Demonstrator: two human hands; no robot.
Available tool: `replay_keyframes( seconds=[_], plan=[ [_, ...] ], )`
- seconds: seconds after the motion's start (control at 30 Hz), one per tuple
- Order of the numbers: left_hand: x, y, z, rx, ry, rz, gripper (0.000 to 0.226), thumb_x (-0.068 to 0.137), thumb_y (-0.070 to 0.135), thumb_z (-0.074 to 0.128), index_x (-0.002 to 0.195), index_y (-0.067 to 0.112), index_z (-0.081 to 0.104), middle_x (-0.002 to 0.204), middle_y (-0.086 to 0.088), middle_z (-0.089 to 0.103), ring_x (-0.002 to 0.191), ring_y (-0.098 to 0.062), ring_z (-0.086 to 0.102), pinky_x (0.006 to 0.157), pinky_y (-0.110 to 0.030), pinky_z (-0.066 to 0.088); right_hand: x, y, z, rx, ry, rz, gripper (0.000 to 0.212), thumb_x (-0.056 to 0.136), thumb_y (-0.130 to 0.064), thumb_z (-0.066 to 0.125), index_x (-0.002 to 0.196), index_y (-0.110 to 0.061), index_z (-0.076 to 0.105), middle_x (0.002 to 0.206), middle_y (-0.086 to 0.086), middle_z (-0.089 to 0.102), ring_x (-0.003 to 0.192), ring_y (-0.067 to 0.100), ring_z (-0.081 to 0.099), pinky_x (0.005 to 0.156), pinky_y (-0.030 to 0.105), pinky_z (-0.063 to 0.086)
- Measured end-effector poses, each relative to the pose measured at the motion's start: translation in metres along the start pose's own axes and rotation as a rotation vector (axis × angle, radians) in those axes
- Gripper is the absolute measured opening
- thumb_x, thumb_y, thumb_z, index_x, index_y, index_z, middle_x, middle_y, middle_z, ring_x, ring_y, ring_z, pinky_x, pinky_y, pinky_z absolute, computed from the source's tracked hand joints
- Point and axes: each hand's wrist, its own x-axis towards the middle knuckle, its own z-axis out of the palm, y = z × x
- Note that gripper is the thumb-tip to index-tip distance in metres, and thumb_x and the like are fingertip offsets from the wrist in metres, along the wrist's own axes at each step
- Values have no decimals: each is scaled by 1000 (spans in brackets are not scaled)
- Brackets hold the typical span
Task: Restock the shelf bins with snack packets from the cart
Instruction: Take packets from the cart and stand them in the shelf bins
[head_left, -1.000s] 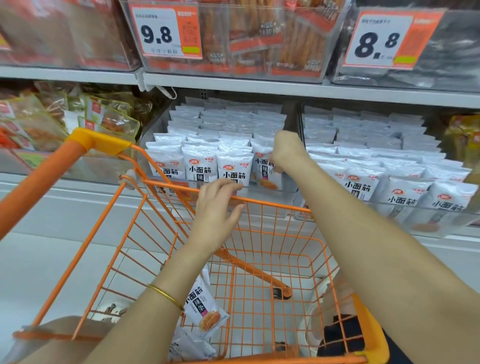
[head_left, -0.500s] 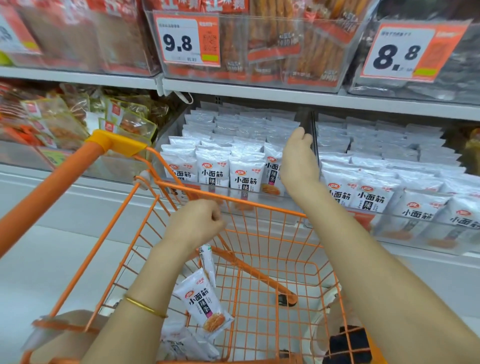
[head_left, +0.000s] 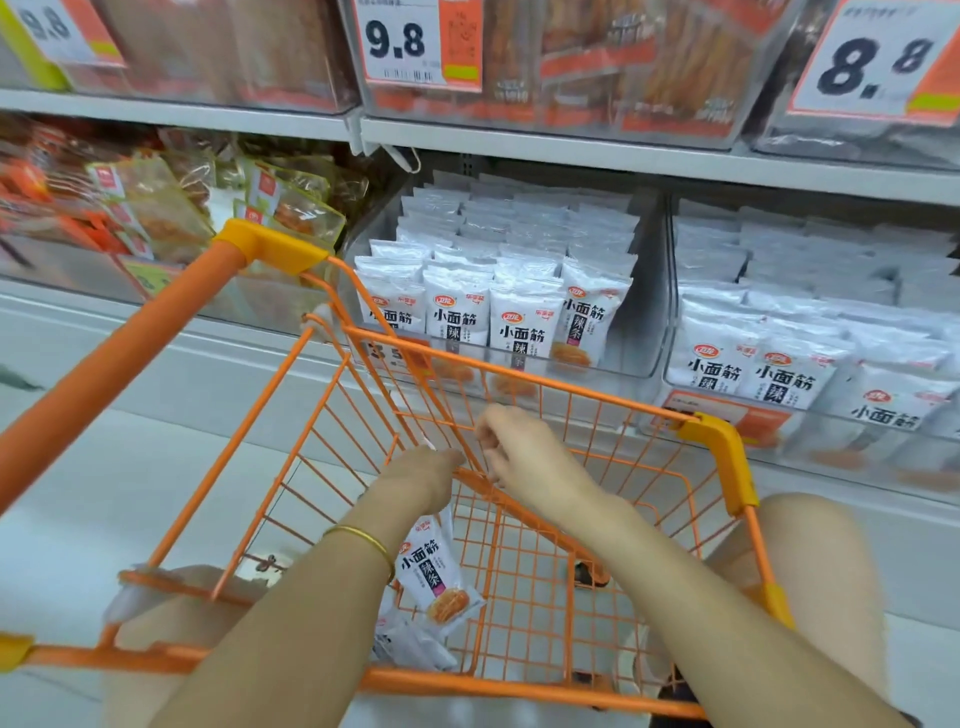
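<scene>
One snack packet (head_left: 435, 577) hangs in the cart (head_left: 717, 441) by its left wall, pinched by curled fingers of the left hand (head_left: 418, 478), while the right hand (head_left: 524, 457) is slack and empty; the packet is probably light, limp, slippery film, best taken at its seal.

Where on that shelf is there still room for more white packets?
The middle bin has a narrow bare strip between its front-right packet and its right wall. The right bin looks packed across its front. In the cart, the mesh floor right of its packets is bare.
</scene>
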Motion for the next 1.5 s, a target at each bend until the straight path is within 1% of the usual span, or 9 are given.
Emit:
replay_keyframes(
  seconds=[0.27, 0.5, 0.67, 0.83, 1.07, 1.2, 1.3, 1.4, 1.5],
  plan=[
    [9, 2, 21, 59, -91, -102, 57, 94, 7, 41, 146, 16, 20, 146, -19, 30, 132, -36, 29, 107, -49, 29, 4, 21, 9, 1, -71, 104, 18, 94, -3, 43, 109, -9, 51, 109, 7, 54, 93, 25, 61, 83, 42, 52],
    [-10, 1, -16, -426, 151, -194, 23, 91, 18, 55, 108, 5, 64, 107, -11, 63, 92, -25, 60, 79, -33, 52, 3, 36, 6, 5, -104, 196, 19, 96, -11, 44, 113, -9, 53, 102, 10, 61, 93, 25, 61, 83, 41, 52],
    [-44, -2, -39, -750, 191, 3, 23, 85, 18, 66, 65, 10, 61, 65, -4, 61, 61, -19, 55, 57, -28, 46, 0, 26, -5, 232, -232, 388, 37, 101, -30, 36, 116, 0, 51, 108, 20, 63, 93, 30, 65, 81, 44, 55],
    [-71, 3, -48, -1073, 203, 264, 18, 84, -5, 61, 81, 10, 52, 55, 2, 52, 50, -9, 49, 53, -22, 42, -13, 12, -33, 902, -287, 535, 29, 97, -30, 50, 114, -7, 55, 98, 15, 66, 81, 28, 67, 76, 41, 58],
    [-89, 31, -72, -1089, 410, 467, 33, 90, 3, 56, 117, 21, 54, 108, 4, 62, 94, -7, 62, 72, -16, 53, -29, -2, -66, 907, 176, 319, 17, 91, -12, 60, 106, -19, 57, 96, 6, 67, 71, 16, 68, 58, 34, 60],
    [-94, 55, -90, -1052, 300, 572, 40, 86, 18, 49, 121, 37, 48, 116, 20, 59, 106, 2, 56, 92, -23, 46, -32, -8, -82, 936, 245, 208, 20, 94, -24, 54, 110, -12, 54, 102, 12, 65, 73, 17, 68, 58, 31, 58],
    [-96, 65, -103, -1119, 142, 659, 41, 90, 8, 55, 110, 43, 46, 95, 32, 62, 91, 15, 58, 77, -10, 46, -26, -10, -95, 1120, 221, 185, 38, 97, -37, 42, 106, -3, 55, 94, 11, 66, 67, 20, 65, 56, 32, 55],
    [-93, 68, -112, -1113, 120, 638, 40, 79, -2, 61, 110, 23, 54, 77, 6, 59, 66, -2, 58, 61, -16, 45, -17, -6, -108, 1178, 286, 184, 17, 97, -23, 48, 104, -7, 48, 89, 10, 60, 51, 15, 58, 45, 26, 50],
    [-86, 70, -120, -1188, 120, 517, 26, 80, -11, 47, 91, 10, 57, 72, -3, 58, 60, -8, 60, 53, -18, 47, -2, 5, -125, 1058, 301, 189, 32, 92, -15, 58, 121, -15, 44, 88, 5, 63, 46, 11, 53, 39, 20, 38]
  ],
)
